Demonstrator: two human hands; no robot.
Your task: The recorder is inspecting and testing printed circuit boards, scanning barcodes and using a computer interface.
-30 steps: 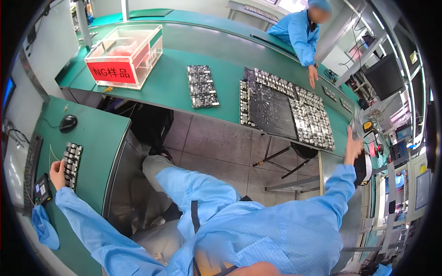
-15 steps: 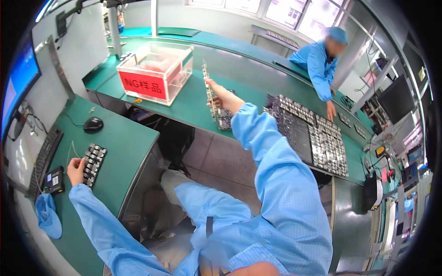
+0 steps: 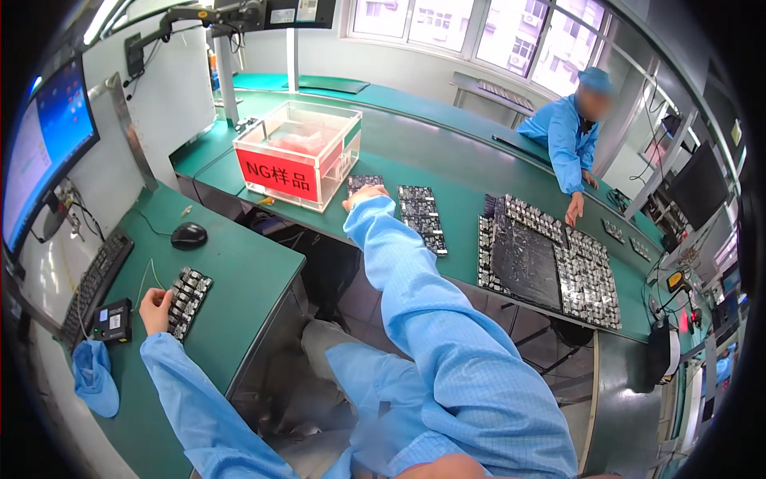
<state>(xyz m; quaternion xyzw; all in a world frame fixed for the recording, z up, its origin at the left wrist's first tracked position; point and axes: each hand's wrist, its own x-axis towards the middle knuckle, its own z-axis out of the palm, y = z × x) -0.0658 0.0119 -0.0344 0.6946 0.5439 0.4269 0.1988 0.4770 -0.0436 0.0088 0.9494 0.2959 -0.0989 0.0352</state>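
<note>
The head view shows, at far left, a lit monitor (image 3: 52, 164) above a black keyboard (image 3: 97, 275), which lies along the left edge of the left tabletop (image 3: 239, 279). A blue cap (image 3: 94, 379) lies toward that tabletop's near left part, just beside a small black device (image 3: 112, 319). The left hand (image 3: 155, 312) is at the left long side of a component strip (image 3: 190, 303), its thumb and fingertips drawn close together there; whether they clamp the strip I cannot tell. The strip lies between the keyboard and the tabletop's right edge, with a black mouse (image 3: 189, 235) beyond it, nearer the far edge.

On the far tabletop (image 3: 471, 180), a clear box with a red label (image 3: 278, 176) stands near the left end, by the near edge. Just right of it, a dark circuit panel (image 3: 365, 183) lies close to the same edge, its near part covered by the right hand (image 3: 365, 196); the fingertips are hidden, so the grip cannot be told. A second panel (image 3: 421, 218) lies flat to the right, apart from the first. Farther right, a black tray (image 3: 523, 267), edged by rows of small boards (image 3: 588, 275), sits along the near edge. Behind it, at the far edge, a co-worker (image 3: 561, 148) in blue reaches one hand (image 3: 574, 209) toward the rows
</note>
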